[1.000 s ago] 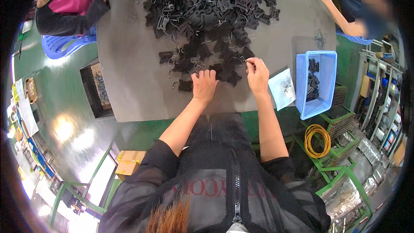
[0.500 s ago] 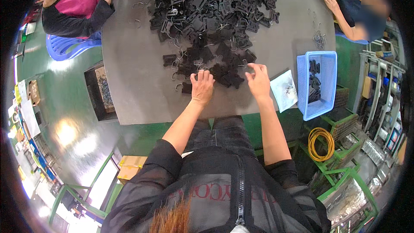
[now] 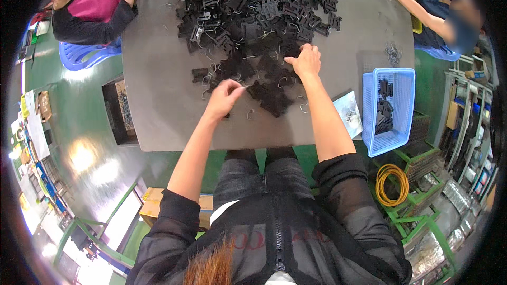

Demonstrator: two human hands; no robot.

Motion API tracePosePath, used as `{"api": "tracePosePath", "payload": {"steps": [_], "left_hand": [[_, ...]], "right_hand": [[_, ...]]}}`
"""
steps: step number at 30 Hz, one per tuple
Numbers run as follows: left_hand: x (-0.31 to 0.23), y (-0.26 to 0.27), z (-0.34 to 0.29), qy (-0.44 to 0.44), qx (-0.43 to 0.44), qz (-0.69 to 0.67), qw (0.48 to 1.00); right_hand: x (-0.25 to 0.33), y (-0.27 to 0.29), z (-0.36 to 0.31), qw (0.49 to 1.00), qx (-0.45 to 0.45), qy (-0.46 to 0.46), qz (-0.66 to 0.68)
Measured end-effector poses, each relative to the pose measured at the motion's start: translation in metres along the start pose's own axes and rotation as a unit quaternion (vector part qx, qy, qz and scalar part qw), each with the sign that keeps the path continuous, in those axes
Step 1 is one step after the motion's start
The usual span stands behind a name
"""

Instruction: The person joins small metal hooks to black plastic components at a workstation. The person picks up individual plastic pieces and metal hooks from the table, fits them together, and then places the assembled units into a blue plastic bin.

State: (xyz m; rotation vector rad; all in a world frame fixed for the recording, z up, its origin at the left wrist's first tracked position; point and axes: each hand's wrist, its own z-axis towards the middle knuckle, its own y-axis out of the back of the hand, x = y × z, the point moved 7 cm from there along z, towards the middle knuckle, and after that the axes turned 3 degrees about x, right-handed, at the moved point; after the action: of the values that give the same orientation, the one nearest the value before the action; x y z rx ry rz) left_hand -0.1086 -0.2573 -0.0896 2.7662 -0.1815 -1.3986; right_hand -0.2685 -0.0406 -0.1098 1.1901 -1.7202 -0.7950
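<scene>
A large heap of black plastic clip-like pieces (image 3: 248,8) covers the middle of the grey table, with thin bent wire hooks among them. At the heap's near end lies a looser cluster of black pieces (image 3: 272,97). My left hand (image 3: 224,99) is at the left side of this cluster, thumb and fingers pinched together; a thin pale wire shows at the fingertips, but the hold is blurred. My right hand (image 3: 306,62) reaches over the heap's right edge, thumb apart from the fingers, near black pieces. A loose wire hook (image 3: 303,106) lies on the tabletop beside my right forearm.
A blue plastic basket (image 3: 371,111) with black pieces stands at the table's right edge, beside a clear bag (image 3: 348,113). More wire hooks (image 3: 392,53) lie behind it. Co-workers sit at far left and far right, their hands at the table. A coiled yellow hose (image 3: 392,184) is below right.
My right hand has moved away from me onto the heap's right edge. My left hand has shifted left and closed into a pinch. The right co-worker's arm now stretches farther over the table.
</scene>
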Motion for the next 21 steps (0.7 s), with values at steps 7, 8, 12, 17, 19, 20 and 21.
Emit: {"api": "tracePosePath", "payload": {"steps": [7,8,12,17,19,20,21], "left_hand": [[-0.028,-0.054,-0.007,-0.189,-0.259,0.335,0.886],[-0.034,-0.067,-0.006,-0.182,-0.249,0.334,0.891],[-0.036,-0.088,-0.001,-0.157,-0.298,0.323,0.885],[-0.042,-0.086,0.039,-0.102,-0.355,0.36,0.857],[-0.038,-0.081,0.051,-0.099,-0.336,0.374,0.859],[-0.036,-0.081,0.057,-0.1,-0.323,0.381,0.86],[-0.035,-0.081,0.06,-0.098,-0.317,0.395,0.857]], "right_hand": [[-0.011,-0.01,0.018,0.992,0.059,-0.02,0.113],[-0.017,-0.009,0.02,0.986,0.097,0.005,0.138],[-0.035,0.025,-0.005,0.973,0.193,0.087,0.095],[-0.05,0.005,-0.037,0.992,0.073,0.105,0.009],[-0.045,-0.001,-0.039,0.993,0.048,0.102,0.02],[-0.042,0.001,-0.042,0.996,0.037,0.085,0.004],[-0.039,-0.001,-0.043,0.995,0.032,0.097,0.017]]}}
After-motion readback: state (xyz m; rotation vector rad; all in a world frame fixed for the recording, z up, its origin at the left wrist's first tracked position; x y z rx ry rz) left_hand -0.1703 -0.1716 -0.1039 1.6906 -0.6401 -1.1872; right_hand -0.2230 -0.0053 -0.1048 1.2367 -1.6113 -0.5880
